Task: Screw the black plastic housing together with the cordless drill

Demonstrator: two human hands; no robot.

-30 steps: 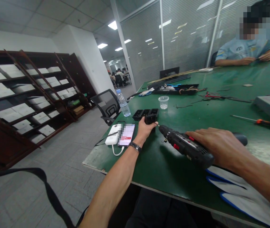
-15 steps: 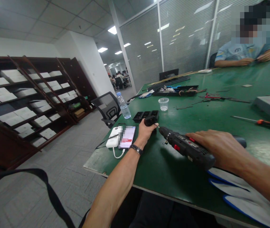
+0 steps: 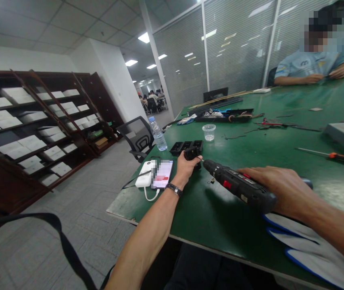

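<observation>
In my right hand [image 3: 277, 187] is a black cordless drill [image 3: 238, 183] with red buttons, its nose pointing left. My left hand [image 3: 186, 167] closes around a small black part [image 3: 191, 152], whose exact kind I cannot make out. The drill's tip is right by my left thumb and that part; whether it touches the part is too small to tell. Just behind my left hand stands a black tray [image 3: 176, 148] with three compartments. Below the drill's nose, a small metal piece [image 3: 212, 181] shows against the table.
Left of my hand lie a phone [image 3: 167, 171] and a cabled white power bank [image 3: 144, 177]. A water bottle [image 3: 159, 137] and a clear cup [image 3: 209, 133] stand behind. At right are a screwdriver [image 3: 332, 155] and white-blue gloves [image 3: 311, 249]. A person [image 3: 313, 66] sits across the table.
The drill and my right hand have shifted very slightly to the right. My left hand keeps its hold on the black part in nearly the same place.
</observation>
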